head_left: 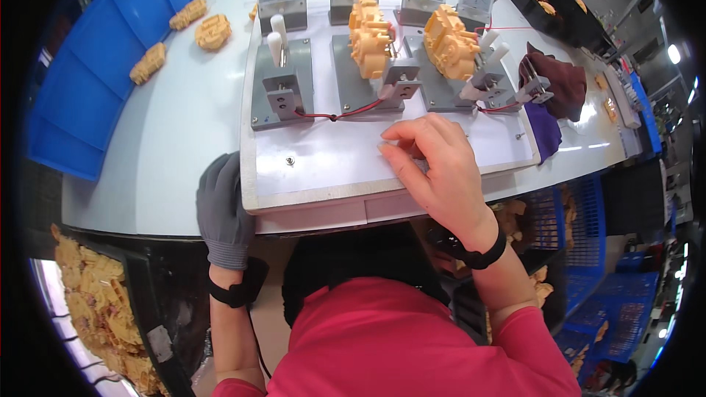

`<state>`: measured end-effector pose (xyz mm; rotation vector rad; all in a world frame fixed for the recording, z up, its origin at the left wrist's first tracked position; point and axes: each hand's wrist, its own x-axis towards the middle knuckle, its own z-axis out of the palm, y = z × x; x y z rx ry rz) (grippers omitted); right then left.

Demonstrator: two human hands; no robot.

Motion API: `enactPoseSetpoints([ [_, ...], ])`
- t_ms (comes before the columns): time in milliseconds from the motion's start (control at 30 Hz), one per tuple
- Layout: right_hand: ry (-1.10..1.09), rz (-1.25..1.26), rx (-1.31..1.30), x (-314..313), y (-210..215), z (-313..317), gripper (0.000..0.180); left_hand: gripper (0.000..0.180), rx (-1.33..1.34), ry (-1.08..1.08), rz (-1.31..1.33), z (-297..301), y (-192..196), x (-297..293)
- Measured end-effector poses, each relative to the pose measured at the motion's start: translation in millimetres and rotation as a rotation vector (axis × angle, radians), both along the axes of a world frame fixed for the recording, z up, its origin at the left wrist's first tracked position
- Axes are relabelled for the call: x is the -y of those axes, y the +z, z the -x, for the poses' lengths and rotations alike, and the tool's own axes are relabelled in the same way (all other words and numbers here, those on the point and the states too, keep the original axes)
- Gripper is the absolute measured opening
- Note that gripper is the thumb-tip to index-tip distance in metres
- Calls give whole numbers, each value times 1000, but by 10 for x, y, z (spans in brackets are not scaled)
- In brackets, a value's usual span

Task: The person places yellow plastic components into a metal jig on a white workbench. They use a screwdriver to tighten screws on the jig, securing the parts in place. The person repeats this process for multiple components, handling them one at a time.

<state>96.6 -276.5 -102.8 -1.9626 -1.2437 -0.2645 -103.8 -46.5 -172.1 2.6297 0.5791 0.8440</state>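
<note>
Presently, your right hand (pixel 440 162): bare, fingers loosely curled, nothing visibly grasped, over the board (pixel 331 169).
Your left hand (pixel 223 209): gloved, at the board's left edge; cannot tell if gripping.
Red wire (pixel 316 115): best keep your fingers clear.
Yellow parts (pixel 369 38) (pixel 450 43): two, on grey stands (pixel 343 82); handle squarely, ideally.
Meters (pixel 282 16): behind; keep them in sight.

Bins and cloths around me

On my left, a blue bin (pixel 95 81) flanks the white worktop (pixel 176 125), and a black crate (pixel 151 279) stands below its edge. On my right, a maroon cloth (pixel 565 90) lies bunched beside a purple cloth (pixel 543 132). Farther off I see a black tray (pixel 562 24), and lower down, blue mesh baskets (pixel 587 213).
</note>
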Motion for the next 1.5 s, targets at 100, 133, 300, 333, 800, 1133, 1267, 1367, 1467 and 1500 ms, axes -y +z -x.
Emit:
enactPoseSetpoints([
  [100, 78, -172, -273, 40, 10, 7, 23, 39, 200, 2, 613, 60, 354, 183],
  [133, 77, -241, -267, 48, 11, 4, 27, 42, 225, -33, 591, 88, 527, 229],
  [300, 84, -402, -258, -44, 53, -53, 44, 42, 183, -316, 452, -348, 1581, 584],
  [333, 100, -418, -320, -89, 69, -16, 44, 43, 89, -363, 409, -518, 1719, 591],
  [800, 301, -547, -334, -172, -29, -135, 33, 54, -551, -450, 507, -2292, 1803, 245],
  [1133, 156, -638, -200, -51, -227, 16, 47, 63, -393, -537, 313, -2419, 1469, -1241],
  [1267, 111, -615, -208, -87, -194, -63, 44, 59, -538, -267, 616, -2329, 1833, 1],
  [1367, 127, -622, -210, -165, -200, -65, 40, 61, -587, -346, 665, -2320, 1870, -40],
  [1467, 159, -616, -145, -190, -215, -70, 37, 59, -563, -308, 635, -2308, 1893, -65],
  [1500, 178, -624, -123, -230, -208, -99, 38, 62, -514, -356, 675, -2331, 1918, -202],
])
